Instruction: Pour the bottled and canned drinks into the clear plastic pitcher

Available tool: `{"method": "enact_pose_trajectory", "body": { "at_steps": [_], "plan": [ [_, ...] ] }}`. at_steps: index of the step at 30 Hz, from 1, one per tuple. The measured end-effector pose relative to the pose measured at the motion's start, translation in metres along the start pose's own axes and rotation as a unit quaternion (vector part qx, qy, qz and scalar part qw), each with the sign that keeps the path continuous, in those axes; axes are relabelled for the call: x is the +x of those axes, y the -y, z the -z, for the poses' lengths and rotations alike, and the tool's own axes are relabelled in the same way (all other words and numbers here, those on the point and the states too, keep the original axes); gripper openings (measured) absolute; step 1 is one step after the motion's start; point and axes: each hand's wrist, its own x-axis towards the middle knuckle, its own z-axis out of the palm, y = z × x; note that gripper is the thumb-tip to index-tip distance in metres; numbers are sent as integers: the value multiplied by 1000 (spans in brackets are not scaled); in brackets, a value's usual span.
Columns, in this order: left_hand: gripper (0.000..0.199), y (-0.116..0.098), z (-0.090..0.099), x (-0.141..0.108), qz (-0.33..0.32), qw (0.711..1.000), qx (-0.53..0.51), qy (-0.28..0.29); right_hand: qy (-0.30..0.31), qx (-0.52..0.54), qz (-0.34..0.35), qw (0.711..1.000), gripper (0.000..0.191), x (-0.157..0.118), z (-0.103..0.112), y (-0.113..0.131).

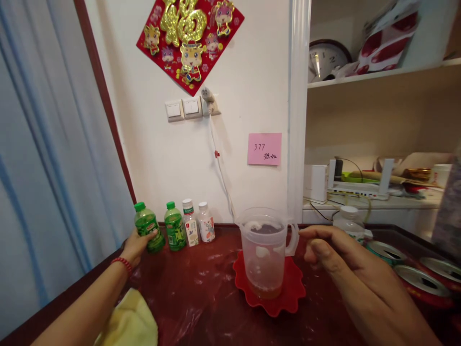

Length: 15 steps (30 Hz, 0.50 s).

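As the left hand clasps a green bottle, counter's ten o'clock | right hand, empty, slightly parted, beside jug handle | red mat likely catching drips

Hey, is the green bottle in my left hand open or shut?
Shut, by the look of it: the green cap sits on the neck of the bottle in your left hand.

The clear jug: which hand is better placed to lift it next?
Right, I'd judge: the right hand has its fingertips close by the handle of the clear jug. The left hand is farther off, holding the leftmost green bottle.
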Motion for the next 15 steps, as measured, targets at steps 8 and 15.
{"method": "enact_pose_trajectory", "body": {
  "at_steps": [8,15],
  "plan": [
    [40,15,-12,1,37,997,-5,74,-31,-32,8,999,46,9,11,-13],
    [36,10,-3,-4,35,988,-13,152,-223,19,-25,974,54,23,42,-15]
  ]
}}
